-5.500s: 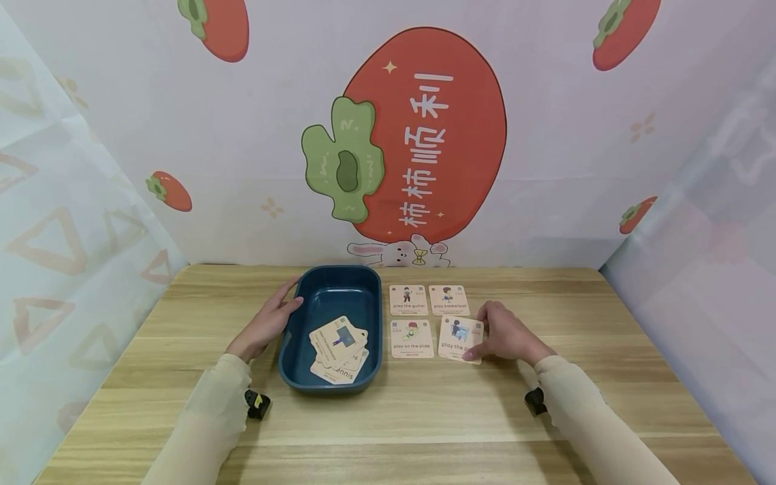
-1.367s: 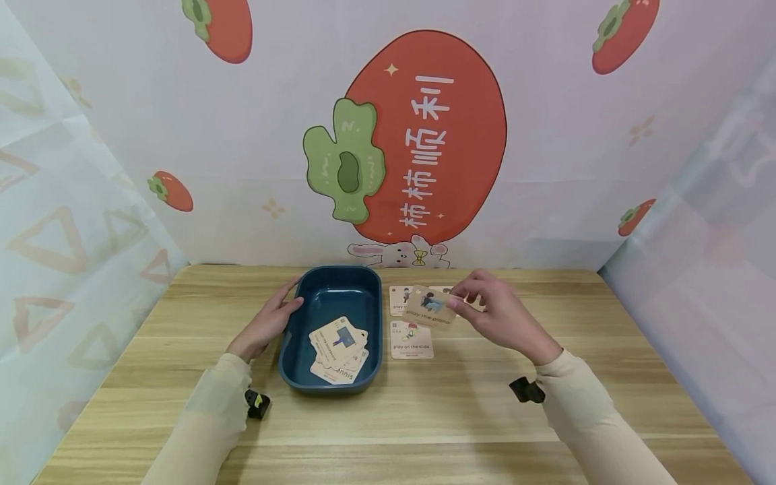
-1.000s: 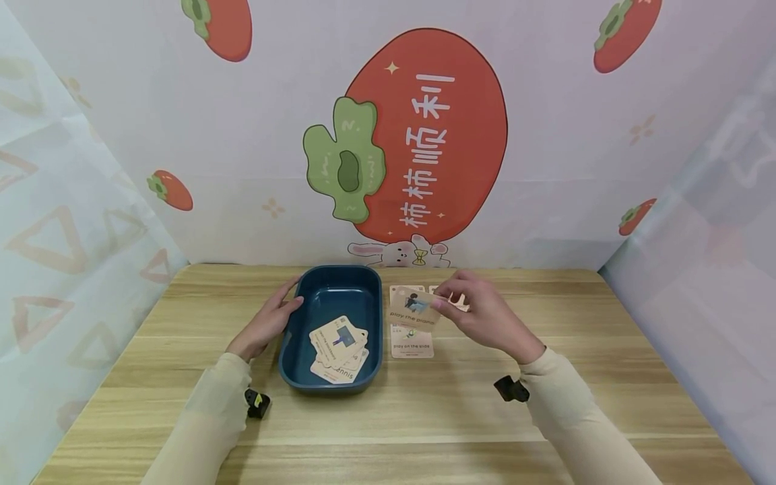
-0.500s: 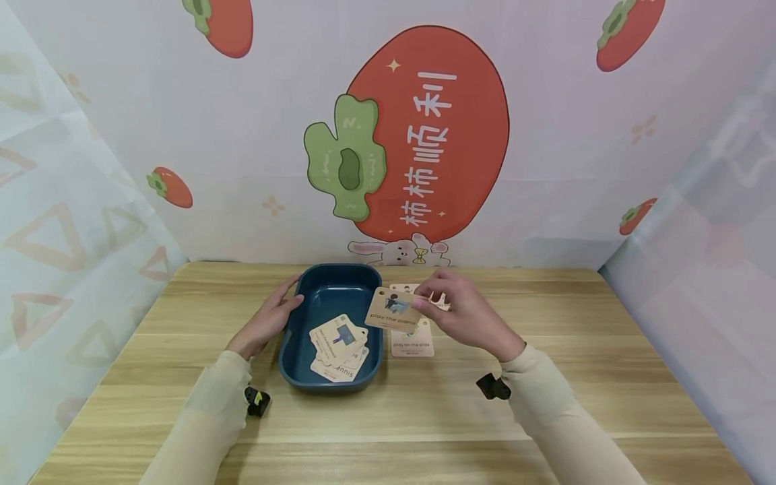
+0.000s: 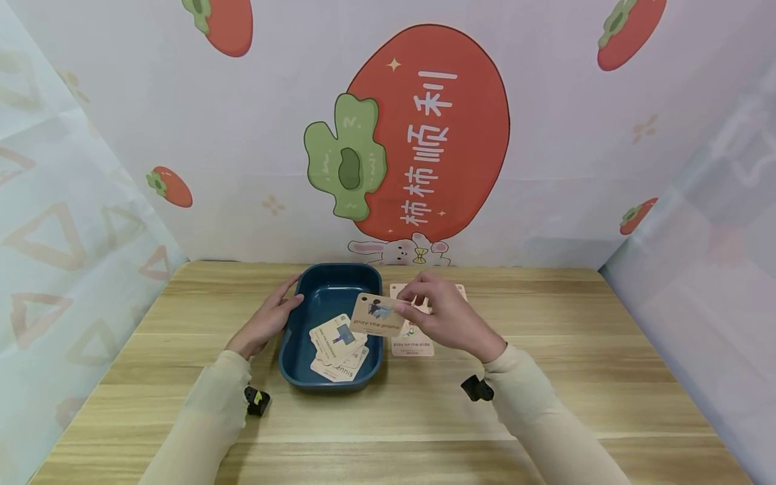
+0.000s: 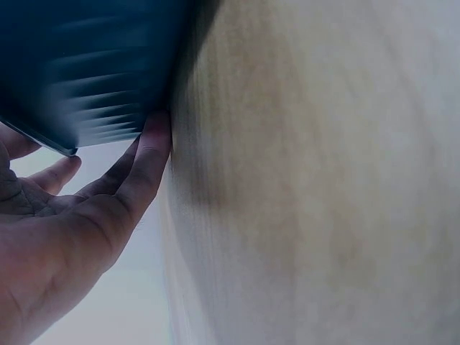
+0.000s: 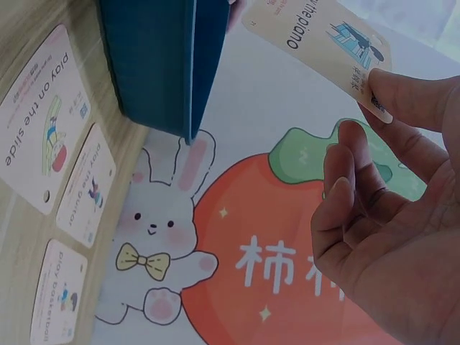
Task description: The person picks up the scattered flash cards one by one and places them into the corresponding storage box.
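My right hand (image 5: 445, 313) pinches a square card reading "play the piano" (image 5: 377, 315) between thumb and fingers. This card is tilted and raised over the right rim of a dark blue plastic tray (image 5: 291, 364). Inside the tray, several similar cards (image 5: 339, 343) lie in a loose pile. My left hand (image 5: 267, 323) rests against the tray's left side, with extended fingers (image 6: 147, 158) touching its outer wall. On the table right of the tray, a "play on the slide" card (image 7: 43, 122), a "play the guitar" card (image 7: 86, 187) and a "play basketball" card (image 7: 61, 295) lie face up.
A wood-grain table (image 5: 388, 431) carries everything. Behind it hangs a white backdrop (image 5: 242, 135) with a big red persimmon print and a rabbit. Fabric walls (image 5: 697, 283) close in both sides.
My right hand has lifted the piano card off the table's lower right spot and carried it left, past the other cards, to the tray. The left hand stays at the tray.
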Action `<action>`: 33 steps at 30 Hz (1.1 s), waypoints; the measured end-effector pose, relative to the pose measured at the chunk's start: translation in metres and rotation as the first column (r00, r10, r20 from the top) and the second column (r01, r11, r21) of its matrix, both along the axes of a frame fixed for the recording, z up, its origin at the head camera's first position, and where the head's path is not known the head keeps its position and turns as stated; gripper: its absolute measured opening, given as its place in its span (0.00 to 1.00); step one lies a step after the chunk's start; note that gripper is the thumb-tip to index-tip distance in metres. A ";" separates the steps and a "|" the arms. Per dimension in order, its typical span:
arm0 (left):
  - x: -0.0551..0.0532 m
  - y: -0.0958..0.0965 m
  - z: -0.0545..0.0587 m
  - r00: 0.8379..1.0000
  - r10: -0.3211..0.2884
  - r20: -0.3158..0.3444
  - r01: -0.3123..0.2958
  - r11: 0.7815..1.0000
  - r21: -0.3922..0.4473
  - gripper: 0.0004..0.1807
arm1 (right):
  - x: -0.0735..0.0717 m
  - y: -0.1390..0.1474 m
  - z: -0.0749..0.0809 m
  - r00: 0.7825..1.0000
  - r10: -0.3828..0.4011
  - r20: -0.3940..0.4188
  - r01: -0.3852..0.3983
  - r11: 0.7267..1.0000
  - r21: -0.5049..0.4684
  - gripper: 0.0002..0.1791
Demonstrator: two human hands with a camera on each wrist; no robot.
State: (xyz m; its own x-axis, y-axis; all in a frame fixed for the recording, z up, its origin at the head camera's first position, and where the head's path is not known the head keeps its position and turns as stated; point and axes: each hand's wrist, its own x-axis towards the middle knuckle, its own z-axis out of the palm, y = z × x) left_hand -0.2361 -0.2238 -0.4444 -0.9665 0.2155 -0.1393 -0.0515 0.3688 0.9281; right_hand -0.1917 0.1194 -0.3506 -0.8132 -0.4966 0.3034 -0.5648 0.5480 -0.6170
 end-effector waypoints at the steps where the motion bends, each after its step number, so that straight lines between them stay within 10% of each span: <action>1: 0.000 0.000 0.000 1.000 0.000 -0.001 0.000 1.000 -0.001 0.35 | -0.001 -0.001 -0.001 1.000 0.007 -0.005 -0.007 1.000 -0.003 0.03; 33: 0.000 0.000 0.001 1.000 -0.002 -0.005 0.002 1.000 -0.007 0.35 | 0.001 -0.027 -0.026 0.998 0.038 0.056 -0.037 0.999 -0.023 0.03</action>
